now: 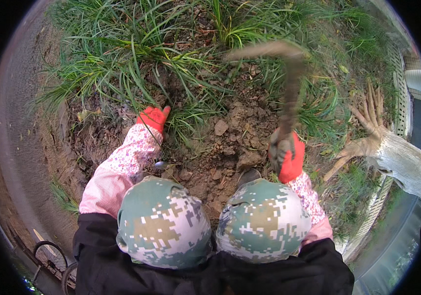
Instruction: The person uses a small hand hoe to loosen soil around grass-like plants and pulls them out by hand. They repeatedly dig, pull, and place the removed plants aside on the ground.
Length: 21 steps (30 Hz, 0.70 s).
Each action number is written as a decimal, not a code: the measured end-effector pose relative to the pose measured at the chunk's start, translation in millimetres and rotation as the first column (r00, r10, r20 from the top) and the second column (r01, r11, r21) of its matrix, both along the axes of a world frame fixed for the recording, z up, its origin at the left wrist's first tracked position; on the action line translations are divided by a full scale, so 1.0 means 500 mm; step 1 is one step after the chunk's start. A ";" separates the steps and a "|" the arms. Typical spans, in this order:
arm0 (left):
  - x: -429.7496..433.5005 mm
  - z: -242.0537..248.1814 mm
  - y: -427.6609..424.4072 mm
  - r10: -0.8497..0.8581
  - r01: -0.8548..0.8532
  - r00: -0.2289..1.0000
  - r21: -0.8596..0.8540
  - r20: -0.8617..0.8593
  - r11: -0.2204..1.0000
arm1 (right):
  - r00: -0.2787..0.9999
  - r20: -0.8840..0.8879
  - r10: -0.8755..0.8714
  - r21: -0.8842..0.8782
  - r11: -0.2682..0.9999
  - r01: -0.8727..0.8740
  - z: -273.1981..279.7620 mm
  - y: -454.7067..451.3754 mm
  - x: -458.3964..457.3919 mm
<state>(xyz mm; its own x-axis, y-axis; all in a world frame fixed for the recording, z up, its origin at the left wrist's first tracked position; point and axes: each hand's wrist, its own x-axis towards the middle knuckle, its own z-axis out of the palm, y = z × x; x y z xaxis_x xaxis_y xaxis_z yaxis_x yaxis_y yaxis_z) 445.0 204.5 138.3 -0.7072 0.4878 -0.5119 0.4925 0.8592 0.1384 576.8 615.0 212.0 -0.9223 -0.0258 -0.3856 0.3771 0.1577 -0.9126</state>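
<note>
My left hand (pixel 154 117), in a red coated glove, reaches down to the base of a clump of long-leaved grass (pixel 162 59). Its thumb sticks out to the right. Leaves and soil hide the other fingers, so whether they grip the clump I cannot tell. In my red-gloved right hand (pixel 288 155) is the handle of a short-handled digging tool (pixel 292 84), apparently a hand hoe. The tool is blurred, and its head points left above the grass. Between my hands lies broken brown soil (pixel 232 136) with loose clods and a small grass tuft (pixel 190 120).
My knees (pixel 164 225) in camouflage trousers are in front of me, with a shoe tip (pixel 249 175) beyond the right one. A pale tree trunk (pixel 402 158) with spreading roots stands at right, near a perforated white edging (pixel 372 217). Pavement (pixel 22 129) and a bicycle wheel (pixel 50 256) are at left.
</note>
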 end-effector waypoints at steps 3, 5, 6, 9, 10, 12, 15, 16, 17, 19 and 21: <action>-0.017 0.055 -0.026 0.106 -0.084 0.958 -0.092 0.267 0.992 | 0.997 0.041 0.066 0.165 0.984 -0.072 -0.051 -0.036 -0.041; -0.022 0.114 -0.085 0.063 -0.013 0.916 -0.126 0.396 0.992 | 0.953 0.257 0.160 0.440 0.859 -0.263 -0.079 -0.057 -0.056; -0.009 0.149 -0.130 0.086 -0.074 0.945 -0.051 0.317 0.996 | 0.954 0.253 0.158 0.448 0.855 -0.261 -0.091 -0.066 -0.061; 0.006 0.219 -0.272 0.257 -0.754 0.573 0.377 0.779 0.538 | 0.923 0.377 0.084 0.399 0.884 -0.243 -0.100 -0.089 -0.048; 0.019 0.211 -0.290 0.207 -0.783 0.597 0.507 0.775 0.359 | 0.899 0.424 0.112 0.390 0.873 -0.293 -0.098 -0.093 -0.039; 0.046 0.197 -0.298 0.116 -0.769 0.636 0.639 0.763 0.012 | 0.886 0.447 0.125 0.386 0.866 -0.317 -0.090 -0.097 -0.014; 0.073 0.145 -0.195 0.077 -0.948 0.317 0.318 0.945 0.006 | 0.913 0.407 -0.013 0.395 0.904 -0.164 -0.078 -0.097 0.029; 0.078 0.127 -0.137 0.103 -0.979 0.206 0.204 0.973 0.029 | 0.921 0.386 -0.053 0.409 0.905 -0.119 -0.071 -0.091 0.043; 0.069 0.089 -0.065 0.043 -0.988 0.154 0.153 0.987 0.013 | 0.897 0.439 -0.050 0.413 0.898 -0.152 -0.071 -0.089 0.051; 0.038 0.002 0.072 -0.101 -0.978 0.186 0.194 0.977 0.074 | 0.923 0.378 -0.073 0.475 0.871 -0.125 -0.065 -0.079 0.068; -0.001 -0.089 0.175 -0.181 -0.920 0.387 0.393 0.904 -0.004 | 0.905 0.422 -0.055 0.426 0.893 -0.145 -0.062 -0.072 0.081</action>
